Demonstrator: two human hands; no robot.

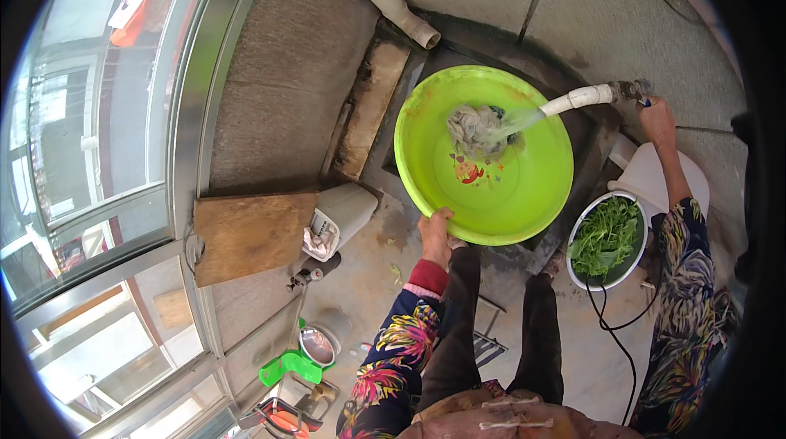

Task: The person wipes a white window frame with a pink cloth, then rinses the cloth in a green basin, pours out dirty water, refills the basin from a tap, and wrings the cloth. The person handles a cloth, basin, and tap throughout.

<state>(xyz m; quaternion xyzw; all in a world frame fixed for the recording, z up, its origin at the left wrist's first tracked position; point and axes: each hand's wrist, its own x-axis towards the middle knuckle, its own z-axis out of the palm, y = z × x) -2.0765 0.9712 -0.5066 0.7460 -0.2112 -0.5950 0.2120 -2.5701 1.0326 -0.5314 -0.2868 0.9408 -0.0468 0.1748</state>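
A large lime-green basin (528, 197) with a small printed picture on its bottom sits tilted over a dark sink area by the wall. My left hand (437, 236) grips its near rim, thumb inside. In the basin lies a crumpled greyish wet cloth (473, 129). Water (517, 123) runs onto it from a white hose (580, 99) fixed to a wall tap (627, 92). My right hand (657, 121) is closed on the tap's handle, which has a bit of blue showing; the fingers partly hide it.
Right of my legs stands a white-rimmed bowl (580, 277) of leafy greens, with a black cable (607, 326) alongside. A wooden board (250, 238) and a pale bin (348, 214) are at left. A drainpipe (391, 9) descends behind the basin. Glass panes (74, 136) line the left.
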